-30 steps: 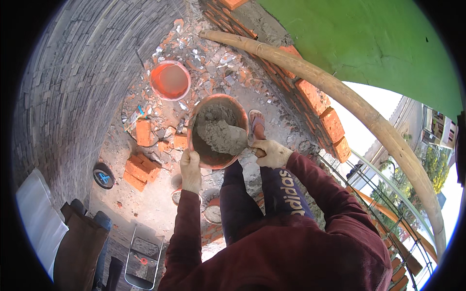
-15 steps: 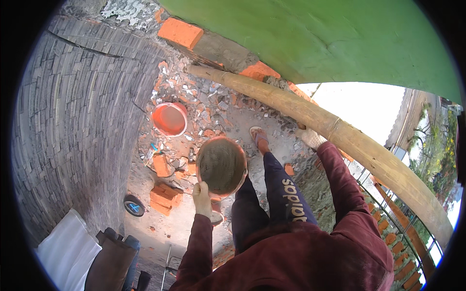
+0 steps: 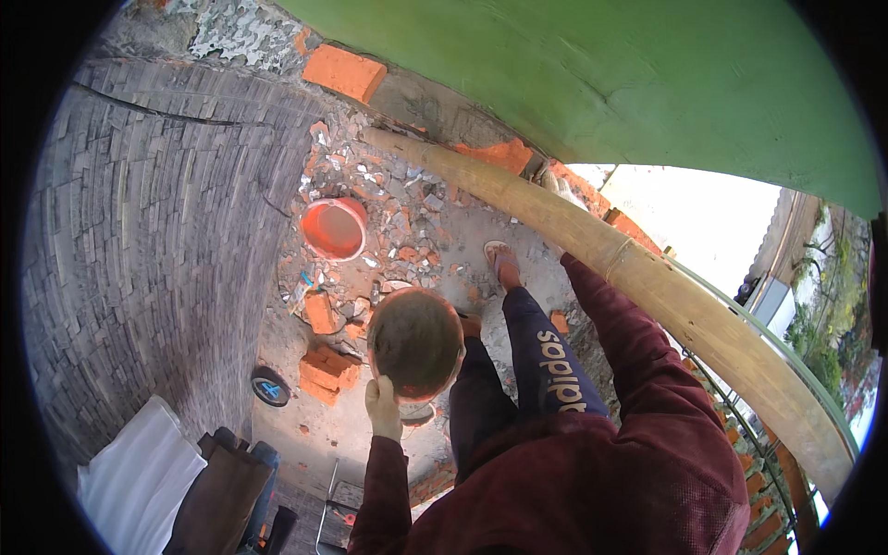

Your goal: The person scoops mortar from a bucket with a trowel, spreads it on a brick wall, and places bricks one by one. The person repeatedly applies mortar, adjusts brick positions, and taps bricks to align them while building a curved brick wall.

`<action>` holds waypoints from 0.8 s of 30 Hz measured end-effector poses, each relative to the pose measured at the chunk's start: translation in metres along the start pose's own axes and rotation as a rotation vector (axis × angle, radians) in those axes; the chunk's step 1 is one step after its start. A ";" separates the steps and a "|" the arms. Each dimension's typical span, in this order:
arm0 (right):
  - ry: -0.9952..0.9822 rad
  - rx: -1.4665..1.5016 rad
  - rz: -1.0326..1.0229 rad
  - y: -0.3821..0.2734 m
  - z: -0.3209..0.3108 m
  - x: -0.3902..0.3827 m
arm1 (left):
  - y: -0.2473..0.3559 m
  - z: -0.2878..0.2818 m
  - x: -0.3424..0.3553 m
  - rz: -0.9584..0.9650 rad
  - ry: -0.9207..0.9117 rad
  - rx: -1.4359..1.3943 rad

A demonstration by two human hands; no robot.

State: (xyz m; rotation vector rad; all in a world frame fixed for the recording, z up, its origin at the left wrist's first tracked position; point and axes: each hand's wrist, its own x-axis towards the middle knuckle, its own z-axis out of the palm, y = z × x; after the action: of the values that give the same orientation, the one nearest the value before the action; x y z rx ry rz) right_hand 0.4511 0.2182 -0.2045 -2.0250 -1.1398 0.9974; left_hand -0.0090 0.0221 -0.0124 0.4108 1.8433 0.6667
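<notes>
Left hand (image 3: pixel 382 409): clamped on the rim of the bucket (image 3: pixel 452 377).
Bucket: just beyond this grip, containing mortar (image 3: pixel 416 338).
Right hand (image 3: pixel 561 187): upper right of the grip, partly behind the pole (image 3: pixel 647 285); closure cannot be told.
Bricks (image 3: pixel 328 370): left of the grip.

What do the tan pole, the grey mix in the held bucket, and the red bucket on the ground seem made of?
Tan pole: likely bamboo, smooth, ringed at a joint. Grey mix: probably mortar, matte, pasty-looking. Red bucket: apparently plastic, bright-coloured and thin-rimmed; its gloss is unclear.
</notes>
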 end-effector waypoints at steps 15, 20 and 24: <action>-0.187 -0.504 0.128 -0.061 0.007 0.019 | 0.011 0.011 -0.024 0.047 -0.053 0.069; -0.151 -0.525 -0.101 0.023 0.032 0.014 | 0.021 0.012 -0.040 0.093 -0.032 0.133; -0.061 -0.116 -0.025 0.094 0.025 -0.012 | 0.042 0.030 -0.033 0.114 -0.072 0.108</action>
State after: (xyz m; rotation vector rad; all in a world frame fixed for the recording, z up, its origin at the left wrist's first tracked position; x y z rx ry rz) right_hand 0.4661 0.1687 -0.2878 -2.0771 -1.2791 1.0083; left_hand 0.0296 0.0431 0.0303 0.6068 1.8025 0.6225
